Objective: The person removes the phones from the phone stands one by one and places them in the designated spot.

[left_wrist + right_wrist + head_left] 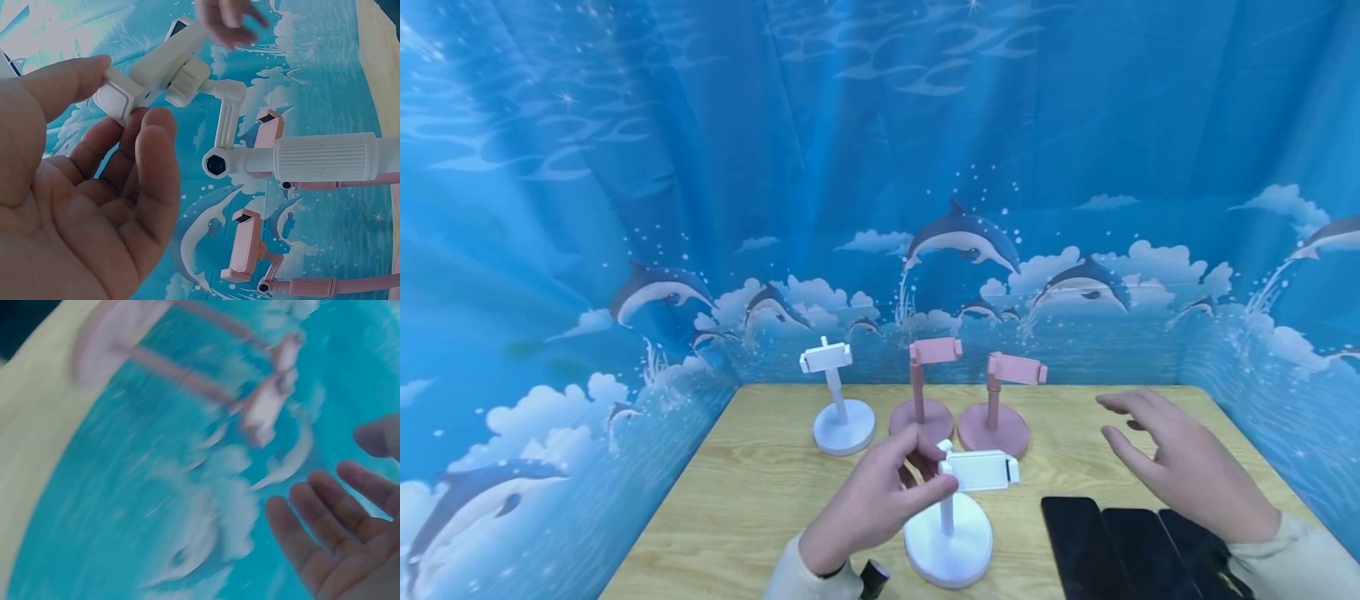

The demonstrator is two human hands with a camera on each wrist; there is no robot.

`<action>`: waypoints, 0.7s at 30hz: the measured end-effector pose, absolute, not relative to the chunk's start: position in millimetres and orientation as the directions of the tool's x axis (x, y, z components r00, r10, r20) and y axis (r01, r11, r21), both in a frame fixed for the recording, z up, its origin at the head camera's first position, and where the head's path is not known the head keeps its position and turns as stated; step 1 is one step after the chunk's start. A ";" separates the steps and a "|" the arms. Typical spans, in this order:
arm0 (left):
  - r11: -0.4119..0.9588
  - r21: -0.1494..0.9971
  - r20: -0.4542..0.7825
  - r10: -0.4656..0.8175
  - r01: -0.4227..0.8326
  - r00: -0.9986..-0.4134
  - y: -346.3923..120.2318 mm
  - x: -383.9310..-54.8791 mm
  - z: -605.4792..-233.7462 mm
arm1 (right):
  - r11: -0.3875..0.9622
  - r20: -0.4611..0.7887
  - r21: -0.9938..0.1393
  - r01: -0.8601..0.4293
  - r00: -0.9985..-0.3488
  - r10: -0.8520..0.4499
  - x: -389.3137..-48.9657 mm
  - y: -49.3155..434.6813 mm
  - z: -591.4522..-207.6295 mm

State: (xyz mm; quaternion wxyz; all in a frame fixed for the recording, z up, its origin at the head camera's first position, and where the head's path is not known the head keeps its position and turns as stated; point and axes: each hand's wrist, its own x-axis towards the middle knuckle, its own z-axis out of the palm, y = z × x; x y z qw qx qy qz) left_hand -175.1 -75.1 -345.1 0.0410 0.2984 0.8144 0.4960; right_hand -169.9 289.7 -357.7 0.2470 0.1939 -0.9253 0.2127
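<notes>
My left hand (pixel 883 492) pinches the left end of the clamp on a white phone stand (pixel 950 550) at the table's front. In the left wrist view, thumb and fingers sit at the end jaw of the white clamp (pixel 169 59), above its jointed arm and ribbed collar (pixel 325 156). The round base stands on the table with the post upright. My right hand (pixel 1187 467) hovers over the right side with fingers spread and nothing held. Beneath it lie several black phones (pixel 1078 542), side by side and partly covered by the hand and sleeve.
Behind the held stand are another white phone stand (pixel 844 427) and two pink ones, a middle pink stand (pixel 919 392) and a right pink stand (pixel 996 429). A blue dolphin-print curtain (pixel 880 167) surrounds the wood-grain table (pixel 722 500) at the back and sides.
</notes>
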 end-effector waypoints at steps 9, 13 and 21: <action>0.332 0.824 0.239 0.529 0.458 -0.814 -75.1 -175.4 -345.2 | 0.657 0.561 -0.405 -0.636 -0.740 -0.371 -165.4 226.6 -345.0; 0.329 0.820 0.251 0.530 0.469 -0.810 -75.0 -175.7 -345.6 | 0.506 0.424 -0.605 -0.615 -0.787 -0.448 -173.4 214.2 -348.6; 0.324 0.831 0.241 0.525 0.453 -0.816 -75.1 -176.7 -345.3 | 0.175 0.404 -0.778 -0.604 -0.692 -0.598 -189.3 205.3 -364.3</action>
